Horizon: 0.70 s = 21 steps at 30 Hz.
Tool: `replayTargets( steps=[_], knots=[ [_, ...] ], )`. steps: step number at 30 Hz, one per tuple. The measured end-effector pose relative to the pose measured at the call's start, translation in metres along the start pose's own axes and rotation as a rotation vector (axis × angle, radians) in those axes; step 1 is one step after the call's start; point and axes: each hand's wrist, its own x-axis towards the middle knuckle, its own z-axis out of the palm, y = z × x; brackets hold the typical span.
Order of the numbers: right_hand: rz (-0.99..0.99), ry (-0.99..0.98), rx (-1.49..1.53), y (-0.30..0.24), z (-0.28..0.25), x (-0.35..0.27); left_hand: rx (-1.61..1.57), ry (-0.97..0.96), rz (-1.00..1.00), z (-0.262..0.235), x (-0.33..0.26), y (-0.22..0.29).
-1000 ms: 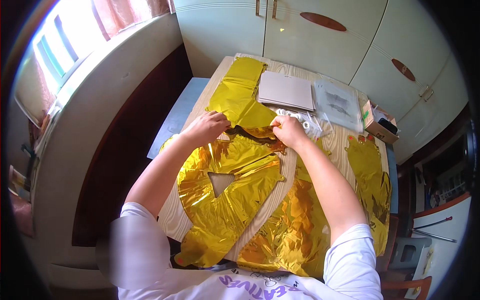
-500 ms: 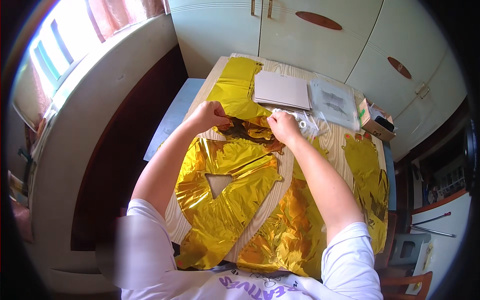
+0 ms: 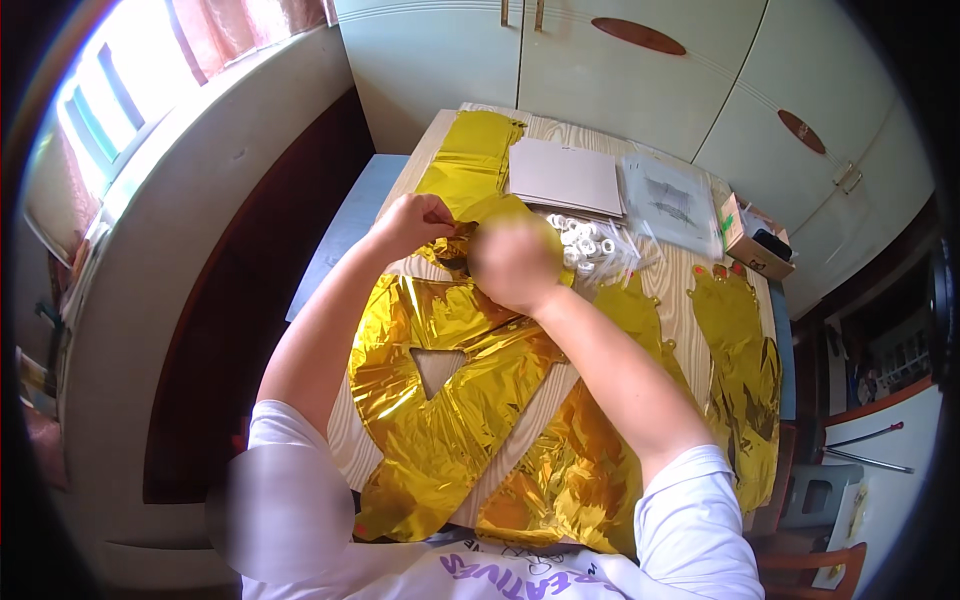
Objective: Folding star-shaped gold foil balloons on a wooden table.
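My left hand [image 3: 412, 225] is closed in a pinch on the edge of a crumpled gold foil balloon [image 3: 447, 257], near the middle of the table. Beside it on the right is my right hand [image 3: 515, 265], over the same foil; motion blur hides its fingers. Closer to me lies a flat, uninflated gold foil balloon [image 3: 425, 455] with a triangular hole. Whether the crumpled foil joins it, I cannot tell. Beyond my hands, a folded gold foil sheet [image 3: 468, 150] lies toward the far left corner.
More flat gold foil [image 3: 565, 465] lies right of the holed balloon, with another piece [image 3: 737, 340] along the right edge. Across the far side are stacked grey cardboard [image 3: 565, 175], white ribbon-like rolls [image 3: 588, 245], a clear plastic bag [image 3: 670, 195] and a small box [image 3: 757, 245]. Cabinets [image 3: 620, 80] stand behind.
My right hand has moved left toward my left hand and is now blurred, uncovering the white rolls. My left hand has stayed nearly in place, still pinching the foil.
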Motion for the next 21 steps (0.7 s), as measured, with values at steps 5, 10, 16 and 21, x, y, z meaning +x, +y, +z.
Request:
replayTargets(
  steps=[5, 10, 16, 21],
  knots=[
    [0.030, 0.002, -0.122, 0.000, 0.029, 0.005, 0.212, 0.067, 0.177, 0.014, -0.016, 0.022],
    [0.021, 0.165, -0.013, -0.002, 0.045, 0.013, 0.309, 0.021, 0.224, 0.013, -0.015, 0.009],
    [0.303, 0.195, 0.150, 0.007, 0.037, 0.023, 0.184, 0.048, 0.427, 0.009, -0.018, 0.012],
    [0.425, 0.134, 0.232, 0.016, 0.026, 0.030, 0.291, 0.108, 0.396, 0.013, -0.012, 0.024]
  ],
)
